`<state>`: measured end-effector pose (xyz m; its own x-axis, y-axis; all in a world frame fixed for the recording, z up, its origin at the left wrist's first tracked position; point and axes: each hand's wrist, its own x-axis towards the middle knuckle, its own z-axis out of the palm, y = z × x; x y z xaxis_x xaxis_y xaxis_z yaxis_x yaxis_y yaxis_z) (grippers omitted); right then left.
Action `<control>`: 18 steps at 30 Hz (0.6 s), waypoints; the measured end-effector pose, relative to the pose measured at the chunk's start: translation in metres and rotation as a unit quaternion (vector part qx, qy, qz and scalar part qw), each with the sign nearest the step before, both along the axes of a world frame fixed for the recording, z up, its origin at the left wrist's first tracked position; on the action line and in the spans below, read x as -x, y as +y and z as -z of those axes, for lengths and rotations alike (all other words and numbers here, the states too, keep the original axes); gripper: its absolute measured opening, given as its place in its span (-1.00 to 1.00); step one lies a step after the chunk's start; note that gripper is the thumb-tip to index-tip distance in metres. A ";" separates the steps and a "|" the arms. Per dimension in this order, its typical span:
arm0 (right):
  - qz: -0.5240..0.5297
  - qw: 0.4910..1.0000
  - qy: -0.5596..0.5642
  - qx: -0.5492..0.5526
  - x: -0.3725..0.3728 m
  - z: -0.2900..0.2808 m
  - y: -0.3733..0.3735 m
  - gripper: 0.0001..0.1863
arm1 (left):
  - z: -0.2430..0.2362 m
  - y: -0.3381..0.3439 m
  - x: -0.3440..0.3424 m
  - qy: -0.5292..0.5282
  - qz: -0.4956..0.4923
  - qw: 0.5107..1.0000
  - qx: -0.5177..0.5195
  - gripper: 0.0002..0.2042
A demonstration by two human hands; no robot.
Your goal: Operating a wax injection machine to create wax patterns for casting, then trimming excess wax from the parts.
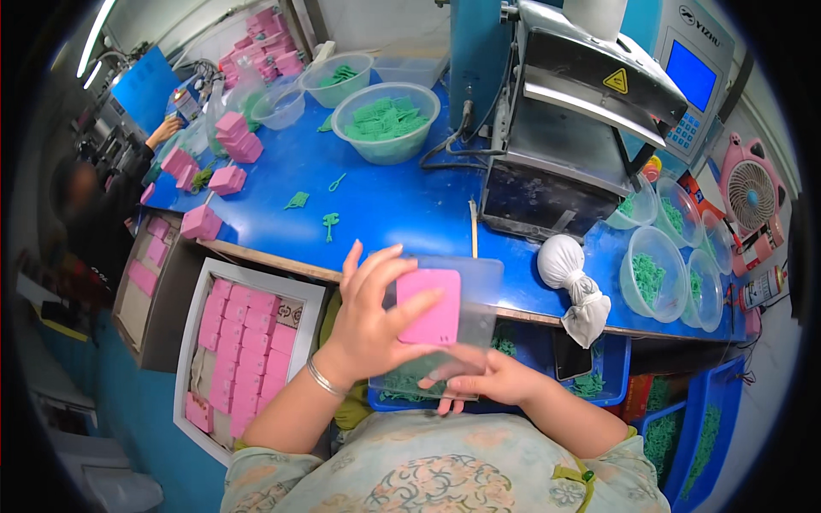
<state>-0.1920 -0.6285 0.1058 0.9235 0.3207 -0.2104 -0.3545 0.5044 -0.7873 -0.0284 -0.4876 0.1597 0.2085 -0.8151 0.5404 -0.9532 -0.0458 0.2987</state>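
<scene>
In front of my body, a square pink rubber-looking block (440, 295) with rounded corners lies against a clear plastic plate (481, 286). My left hand (368, 312) grips the block from the left, thumb across its face and the other fingers raised around its upper left edge. A metal bangle circles that wrist. My right hand (492, 376) pinches the plate's lower edge; some of its fingers show through the plastic. Beneath the plate, a blue tray (620, 376) of green pieces is partly hidden.
A black and silver press (573, 145) stands at the back right. Bowls of green pieces (386, 120) and a tied white cloth pouch (564, 265) sit on the blue table (376, 214). A white-framed box (184, 368) holds pink blocks. Another person's hand (165, 130) shows far left.
</scene>
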 end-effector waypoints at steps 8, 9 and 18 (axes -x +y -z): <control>0.046 0.989 -0.089 0.107 0.020 0.001 0.005 -0.65 | -0.007 0.006 0.027 -0.100 0.042 0.985 0.136 -0.66; 0.045 0.985 -0.092 0.139 0.022 0.000 0.004 -0.68 | -0.007 0.005 0.028 -0.112 0.047 0.982 0.145 -0.66; 0.053 0.961 -0.127 0.242 0.032 -0.007 0.003 -0.69 | -0.011 0.001 0.038 -0.102 0.083 0.968 0.212 -0.66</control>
<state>-0.2244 -0.6256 0.1128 0.9869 0.1429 -0.0752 -0.0874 0.0805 -0.9929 -0.0665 -0.4868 0.1710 -0.0527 -0.5237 0.8502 -0.9780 0.1991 0.0620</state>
